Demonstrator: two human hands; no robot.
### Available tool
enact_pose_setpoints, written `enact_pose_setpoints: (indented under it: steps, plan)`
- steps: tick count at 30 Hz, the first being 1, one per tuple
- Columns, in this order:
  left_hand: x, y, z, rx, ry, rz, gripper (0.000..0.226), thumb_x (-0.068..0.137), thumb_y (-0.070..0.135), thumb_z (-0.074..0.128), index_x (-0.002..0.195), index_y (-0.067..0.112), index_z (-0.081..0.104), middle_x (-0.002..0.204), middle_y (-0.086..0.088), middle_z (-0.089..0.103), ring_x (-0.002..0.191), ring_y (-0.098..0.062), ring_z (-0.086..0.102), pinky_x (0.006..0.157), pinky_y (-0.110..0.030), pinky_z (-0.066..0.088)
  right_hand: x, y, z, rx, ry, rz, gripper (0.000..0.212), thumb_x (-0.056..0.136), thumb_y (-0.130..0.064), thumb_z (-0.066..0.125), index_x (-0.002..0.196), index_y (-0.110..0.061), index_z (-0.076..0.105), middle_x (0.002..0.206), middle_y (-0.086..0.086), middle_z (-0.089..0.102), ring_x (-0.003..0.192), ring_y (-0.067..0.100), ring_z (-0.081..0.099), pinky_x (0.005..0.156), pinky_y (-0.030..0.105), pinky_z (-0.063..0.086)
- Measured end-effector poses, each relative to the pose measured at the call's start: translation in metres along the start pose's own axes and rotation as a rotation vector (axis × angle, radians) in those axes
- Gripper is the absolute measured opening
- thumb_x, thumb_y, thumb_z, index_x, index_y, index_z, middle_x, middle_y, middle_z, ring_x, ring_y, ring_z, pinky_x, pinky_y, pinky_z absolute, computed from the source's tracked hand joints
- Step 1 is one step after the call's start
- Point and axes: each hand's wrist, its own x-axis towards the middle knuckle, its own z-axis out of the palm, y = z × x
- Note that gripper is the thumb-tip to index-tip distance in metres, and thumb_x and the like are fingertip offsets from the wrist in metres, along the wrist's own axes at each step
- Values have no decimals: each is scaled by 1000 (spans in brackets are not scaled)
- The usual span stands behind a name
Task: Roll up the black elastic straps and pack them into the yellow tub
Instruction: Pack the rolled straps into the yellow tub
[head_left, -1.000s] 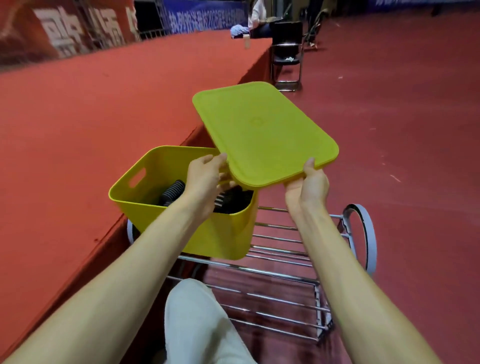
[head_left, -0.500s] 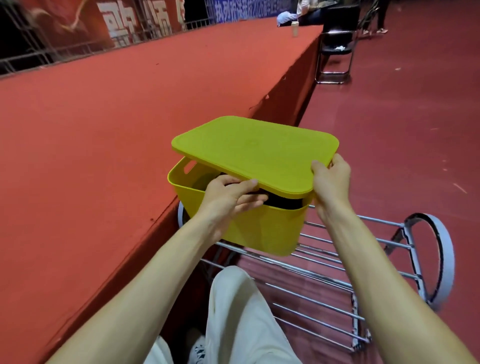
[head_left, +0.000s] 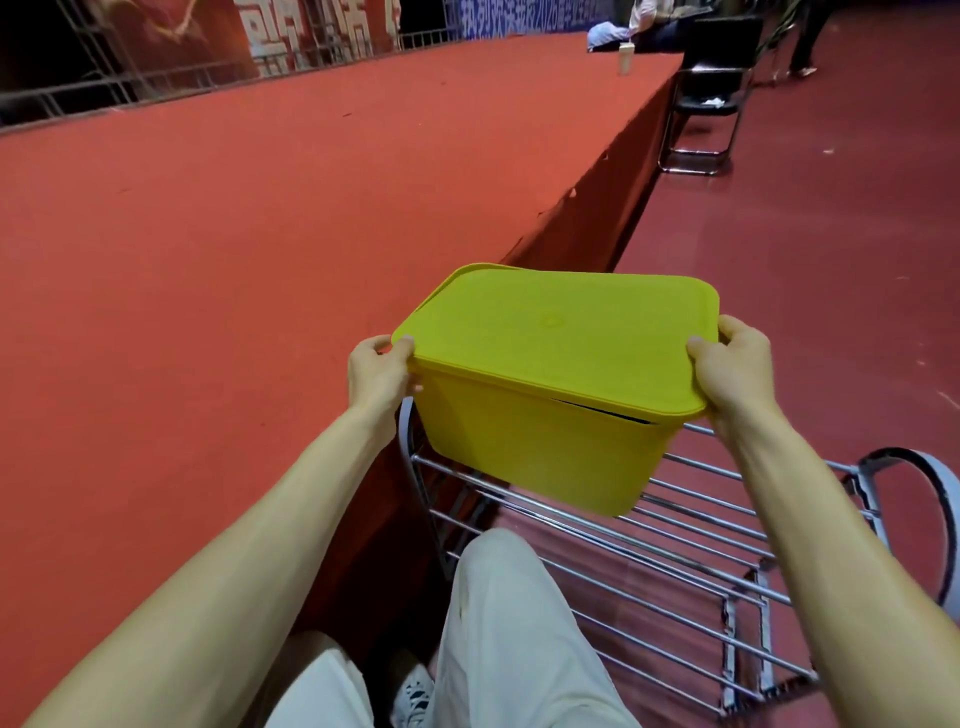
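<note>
The lid (head_left: 561, 332) now caps your yellow tub (head_left: 540, 452), gapped at 5 o'clock, while your left hand (head_left: 376, 371) and right hand (head_left: 732, 364) grip its ends with curled fingers.

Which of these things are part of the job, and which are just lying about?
In the job: yellow tub, yellow lid, left hand and right hand gripping the lid.
Lying about: wire rack under the tub, black chair, cup on the red platform.

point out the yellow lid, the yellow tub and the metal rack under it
yellow lid (head_left: 561, 332), head view, middle of its top face
yellow tub (head_left: 540, 447), head view, near side wall below the lid
metal rack (head_left: 898, 456), head view, top of its right end loop
</note>
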Motion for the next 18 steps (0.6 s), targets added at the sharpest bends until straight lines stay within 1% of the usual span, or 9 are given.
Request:
enact_pose_setpoints:
  steps: [2, 4, 6, 7, 8, 11, 13, 15, 18]
  plan:
    - [8, -2, -1, 58, -24, 32, 47, 95, 23, 60, 135, 2, 47, 120, -19, 61, 59, -20, 56, 69, -42, 53, 2, 9, 0, -173, 51, -78, 18, 87, -9, 51, 103, -13, 61, 103, 18, 66, 93, 32, 58, 86, 48, 48]
    - [12, -3, 1, 121, -32, 71, 40, 96, 21, 57, 132, 4, 52, 112, -15, 64, 64, -21, 56, 67, -41, 50, 1, 17, 2, -237, 57, -103, 18, 89, -9, 49, 103, -12, 60, 96, 14, 63, 89, 27, 54, 79, 39, 43]
    - [13, -3, 1, 215, -11, 140, 23, 97, 21, 52, 115, 7, 60, 98, -9, 62, 69, -24, 57, 66, -42, 48, 1, 23, 7, -219, 57, -89, 22, 90, -7, 48, 109, -5, 60, 97, 11, 61, 88, 22, 51, 78, 36, 41]
    - [15, -4, 1, 265, 13, 172, 16, 97, 22, 51, 106, 11, 60, 96, -7, 60, 75, -26, 59, 70, -44, 49, -2, 24, 10, -218, 64, -81, 24, 90, -6, 49, 111, -3, 60, 98, 12, 62, 88, 21, 51, 78, 35, 40]
    - [17, -4, 0, 307, 35, 191, 15, 97, 24, 51, 104, 13, 59, 100, -6, 60, 84, -28, 62, 75, -44, 49, 0, 26, 11, -223, 74, -85, 24, 91, -6, 49, 111, -2, 61, 98, 13, 62, 87, 21, 50, 77, 36, 40]
    - [26, -7, 1, 352, 30, 200, 24, 96, 28, 49, 112, 13, 58, 116, -12, 58, 101, -31, 60, 81, -40, 47, 0, 25, 11, -226, 87, -89, 22, 91, -5, 49, 110, -4, 62, 104, 17, 66, 88, 22, 53, 82, 41, 46]
    - [29, -8, 2, 366, 28, 205, 26, 96, 28, 48, 113, 11, 58, 116, -12, 58, 103, -30, 58, 82, -39, 46, 0, 24, 10, -227, 90, -99, 25, 93, -6, 48, 114, -5, 61, 110, 17, 66, 94, 27, 57, 85, 40, 46]
    - [30, -10, -1, 386, 27, 241, 28, 96, 28, 49, 112, 10, 61, 113, -12, 59, 102, -31, 59, 87, -44, 50, -3, 24, 11, -222, 87, -119, 29, 95, -7, 47, 121, -6, 59, 115, 15, 65, 103, 31, 59, 87, 39, 45]
    - [28, -11, -5, 412, 49, 313, 27, 96, 27, 50, 111, 8, 63, 110, -12, 61, 100, -32, 60, 85, -43, 49, -7, 21, 13, -160, 90, -143, 34, 99, -7, 44, 131, -8, 53, 119, 2, 60, 105, 20, 55, 90, 29, 40]
